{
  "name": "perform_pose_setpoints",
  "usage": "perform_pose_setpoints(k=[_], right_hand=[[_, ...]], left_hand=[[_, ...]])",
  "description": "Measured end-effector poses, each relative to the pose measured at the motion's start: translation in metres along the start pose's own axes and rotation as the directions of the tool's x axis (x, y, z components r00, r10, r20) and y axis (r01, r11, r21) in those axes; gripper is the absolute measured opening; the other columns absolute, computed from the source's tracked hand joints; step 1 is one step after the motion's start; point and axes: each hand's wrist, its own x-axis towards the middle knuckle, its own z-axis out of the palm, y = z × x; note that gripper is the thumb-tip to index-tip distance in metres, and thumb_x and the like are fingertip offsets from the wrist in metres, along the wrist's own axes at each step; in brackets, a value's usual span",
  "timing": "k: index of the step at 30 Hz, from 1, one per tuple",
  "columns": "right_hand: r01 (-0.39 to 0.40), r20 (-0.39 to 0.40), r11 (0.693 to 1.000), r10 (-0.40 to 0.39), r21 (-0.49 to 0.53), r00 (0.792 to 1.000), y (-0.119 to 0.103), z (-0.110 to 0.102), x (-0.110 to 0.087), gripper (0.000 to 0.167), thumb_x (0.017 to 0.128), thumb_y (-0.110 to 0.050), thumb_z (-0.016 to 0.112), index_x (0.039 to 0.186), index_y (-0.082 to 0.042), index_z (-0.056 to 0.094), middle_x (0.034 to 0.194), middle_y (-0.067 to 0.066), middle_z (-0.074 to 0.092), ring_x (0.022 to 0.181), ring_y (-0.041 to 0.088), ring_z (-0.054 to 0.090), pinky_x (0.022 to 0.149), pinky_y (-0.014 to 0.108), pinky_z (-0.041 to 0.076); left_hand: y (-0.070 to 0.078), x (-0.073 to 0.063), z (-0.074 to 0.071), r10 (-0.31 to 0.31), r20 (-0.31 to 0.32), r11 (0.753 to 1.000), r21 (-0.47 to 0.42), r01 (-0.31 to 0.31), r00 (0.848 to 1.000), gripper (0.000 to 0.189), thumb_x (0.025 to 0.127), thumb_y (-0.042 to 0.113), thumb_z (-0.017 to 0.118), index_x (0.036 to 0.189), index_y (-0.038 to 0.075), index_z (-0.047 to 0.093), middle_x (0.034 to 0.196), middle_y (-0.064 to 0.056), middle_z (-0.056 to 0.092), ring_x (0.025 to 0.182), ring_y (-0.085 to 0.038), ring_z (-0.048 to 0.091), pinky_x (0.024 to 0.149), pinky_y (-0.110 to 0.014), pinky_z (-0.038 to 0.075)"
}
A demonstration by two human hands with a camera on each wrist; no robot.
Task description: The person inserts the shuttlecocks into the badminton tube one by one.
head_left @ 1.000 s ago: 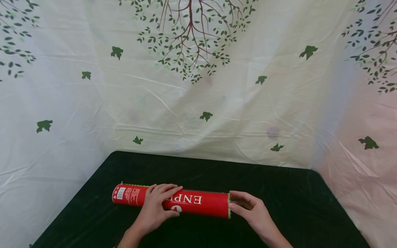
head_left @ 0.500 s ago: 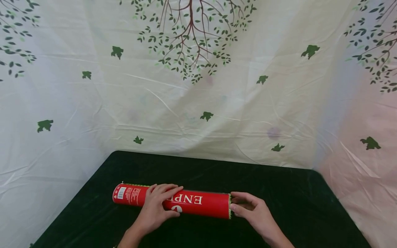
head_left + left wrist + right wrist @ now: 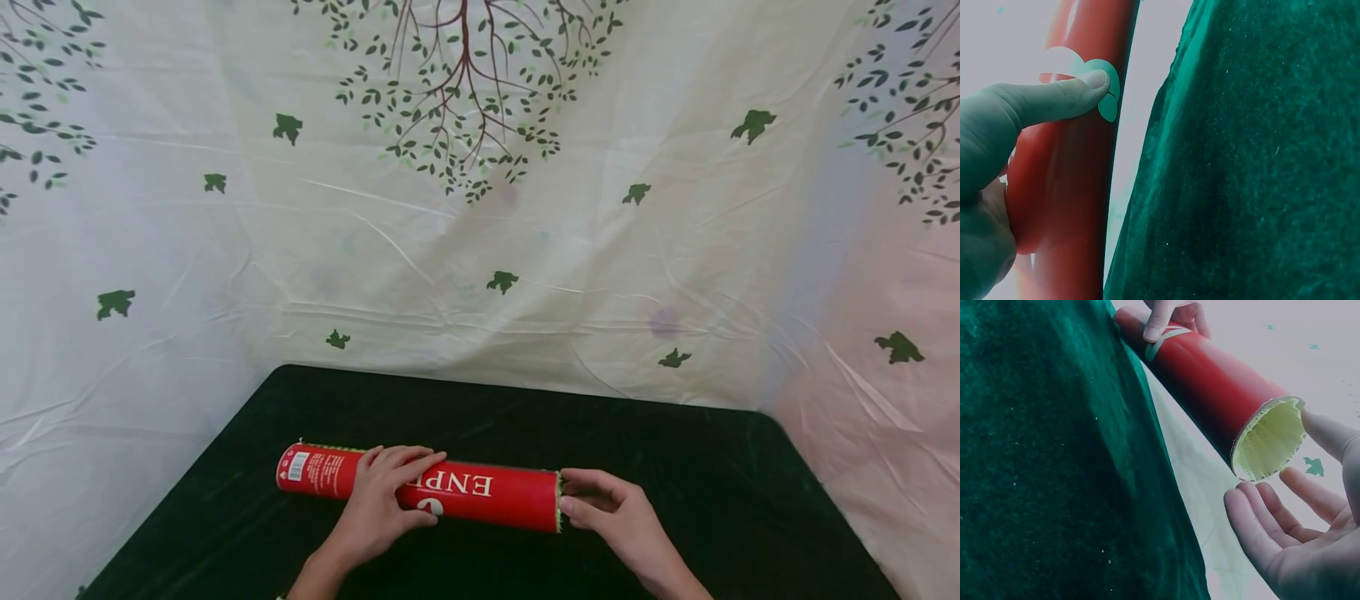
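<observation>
A long red cardboard tube point(image 3: 517, 496) with upside-down white lettering lies crosswise in front of me in the head view. My left hand point(image 3: 378, 500) grips it around the middle, thumb along the near side and fingers over the top. In the left wrist view the thumb point(image 3: 1060, 97) presses beside a white and pale green logo point(image 3: 1108, 111). The tube's right end is open, with a ragged yellow-green pleated inside point(image 3: 1272, 440). At that end my right hand point(image 3: 618, 512) is cupped with fingers spread, fingertips right at the rim and nothing seen between them.
A dark green cloth covers the table point(image 3: 712, 467) beneath the hands. Around it hangs a pale cloth backdrop point(image 3: 390, 275) printed with trees and green birds, close behind the table's far edge.
The hands and tube hold nearly the same pose throughout. The whole head view has shifted very slightly, everything in it appearing a little further right.
</observation>
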Motion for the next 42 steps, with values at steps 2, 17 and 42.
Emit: perform_pose_setpoints(k=[2, 17, 42], right_hand=[[0.002, -0.001, 1.0, -0.002, -0.003, 1.0, -0.0009, -0.0001, -0.0006, 0.053, 0.091, -0.025, 0.074, 0.136, -0.003, 0.059, 0.123, 0.014, 0.063, 0.105, 0.028, 0.065, 0.088, 0.045, 0.055], [-0.003, 0.02, 1.0, 0.003, 0.01, 1.0, -0.002, 0.0007, -0.0002, 0.054, 0.091, -0.025, 0.074, 0.137, -0.002, 0.057, 0.127, 0.015, 0.063, 0.107, 0.029, 0.066, 0.089, 0.047, 0.055], [0.014, 0.024, 1.0, -0.013, -0.028, 1.0, 0.0003, -0.0019, 0.0045, 0.055, 0.09, -0.028, 0.075, 0.138, -0.004, 0.058, 0.13, 0.014, 0.062, 0.108, 0.03, 0.066, 0.091, 0.048, 0.054]], left_hand=[[0.0005, 0.0, -0.0002, 0.0, 0.001, 1.0, -0.003, 0.0, 1.0, 0.084, 0.069, 0.023, 0.091, 0.139, 0.048, 0.053, 0.138, 0.008, 0.054, 0.127, -0.021, 0.047, 0.112, -0.063, 0.014], [0.0014, -0.0006, 0.0001, -0.002, -0.01, 1.0, -0.002, 0.002, 1.0, 0.083, 0.069, 0.022, 0.091, 0.139, 0.046, 0.055, 0.137, 0.008, 0.055, 0.126, -0.021, 0.048, 0.112, -0.064, 0.014], [0.0036, 0.0007, 0.0016, 0.003, -0.021, 1.0, 0.025, -0.002, 1.0, 0.083, 0.068, 0.023, 0.091, 0.14, 0.044, 0.055, 0.139, 0.006, 0.055, 0.128, -0.024, 0.048, 0.112, -0.065, 0.015]])
